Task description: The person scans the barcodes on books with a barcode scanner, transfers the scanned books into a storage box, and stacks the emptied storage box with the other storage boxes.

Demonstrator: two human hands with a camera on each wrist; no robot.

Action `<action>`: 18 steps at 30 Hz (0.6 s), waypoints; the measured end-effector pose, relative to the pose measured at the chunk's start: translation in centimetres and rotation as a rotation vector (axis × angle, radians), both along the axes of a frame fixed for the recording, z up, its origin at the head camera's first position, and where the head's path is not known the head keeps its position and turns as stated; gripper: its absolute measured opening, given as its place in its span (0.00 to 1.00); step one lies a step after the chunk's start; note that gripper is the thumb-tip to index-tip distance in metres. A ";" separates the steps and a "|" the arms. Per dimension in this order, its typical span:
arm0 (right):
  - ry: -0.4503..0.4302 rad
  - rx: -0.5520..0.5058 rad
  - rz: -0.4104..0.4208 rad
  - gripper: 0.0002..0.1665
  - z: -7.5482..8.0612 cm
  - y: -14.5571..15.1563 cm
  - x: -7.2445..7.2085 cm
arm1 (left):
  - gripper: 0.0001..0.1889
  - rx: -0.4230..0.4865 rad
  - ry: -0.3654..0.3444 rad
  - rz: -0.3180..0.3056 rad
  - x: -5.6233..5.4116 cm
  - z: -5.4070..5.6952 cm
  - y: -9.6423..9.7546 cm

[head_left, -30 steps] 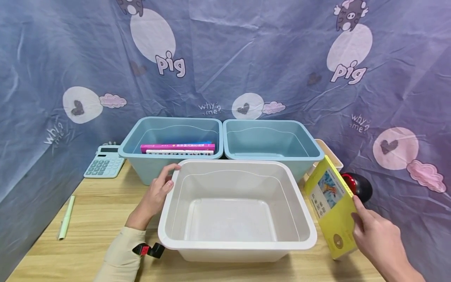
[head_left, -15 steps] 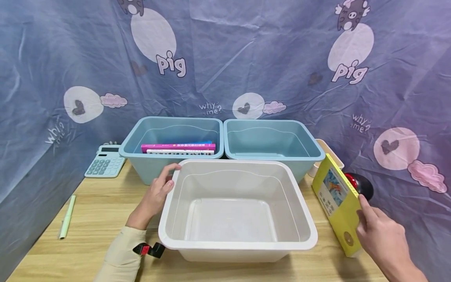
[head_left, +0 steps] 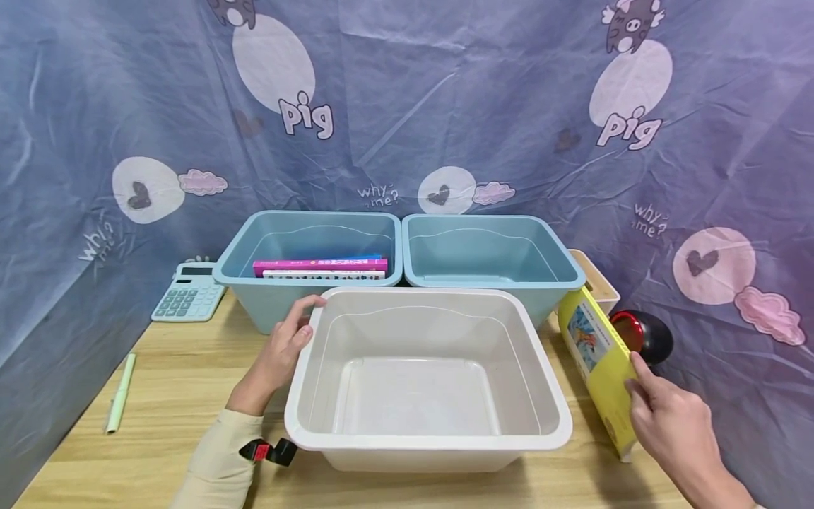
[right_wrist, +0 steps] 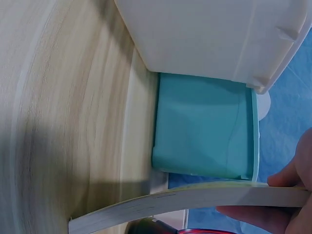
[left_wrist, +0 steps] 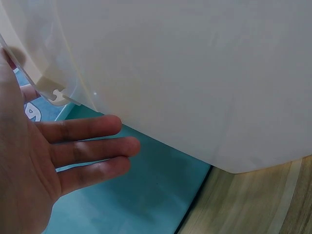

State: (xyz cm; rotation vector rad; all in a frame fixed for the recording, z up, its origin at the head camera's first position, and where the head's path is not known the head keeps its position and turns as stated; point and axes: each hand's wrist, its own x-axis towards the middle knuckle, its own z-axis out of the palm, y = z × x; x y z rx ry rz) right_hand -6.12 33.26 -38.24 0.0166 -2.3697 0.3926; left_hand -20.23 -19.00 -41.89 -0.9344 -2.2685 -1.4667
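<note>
A white plastic bin (head_left: pixel 416 396) stands at the front middle. My left hand (head_left: pixel 282 353) is at its left rim, thumb and index finger on the rim; in the left wrist view the other fingers (left_wrist: pixel 95 161) extend straight beside its outer wall. At the right, my right hand (head_left: pixel 677 424) pinches a yellow paperback book (head_left: pixel 598 360) by its upper edge. The book stands on its long side, slightly bowed in the right wrist view, its page edge (right_wrist: pixel 190 200) between thumb and fingers. Whether its lower edge touches the table I cannot tell.
Behind are two blue bins; books (head_left: pixel 321 267) stand in the left bin (head_left: pixel 254 311), none show in the right bin (head_left: pixel 490 261). A calculator (head_left: pixel 187 300) and pale green pen (head_left: pixel 121 392) lie left. A beige container (head_left: pixel 598 276) and black-and-red rounded object (head_left: pixel 655 338) sit beyond the book.
The right hand has shifted the yellow book right, then back left, and turned it so its cover now shows more narrowly. The left hand and the white bin have stayed put.
</note>
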 end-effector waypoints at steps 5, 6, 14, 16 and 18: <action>0.017 -0.031 0.005 0.24 -0.1 -0.3 -0.1 | 0.20 0.004 -0.002 -0.009 0.0 0.0 0.0; 0.024 -0.033 0.010 0.24 -0.2 -0.3 -0.1 | 0.20 0.005 -0.002 -0.010 0.0 0.0 0.0; 0.039 -0.033 0.026 0.25 -0.5 -0.2 -0.4 | 0.20 0.013 0.007 -0.019 -0.1 -0.2 -0.1; 0.035 -0.036 0.025 0.25 -0.5 -0.3 -0.3 | 0.20 0.016 0.005 -0.024 -0.1 -0.2 -0.1; 0.031 -0.041 0.027 0.25 -0.6 -0.3 -0.3 | 0.20 0.015 0.004 -0.028 -0.1 -0.2 0.0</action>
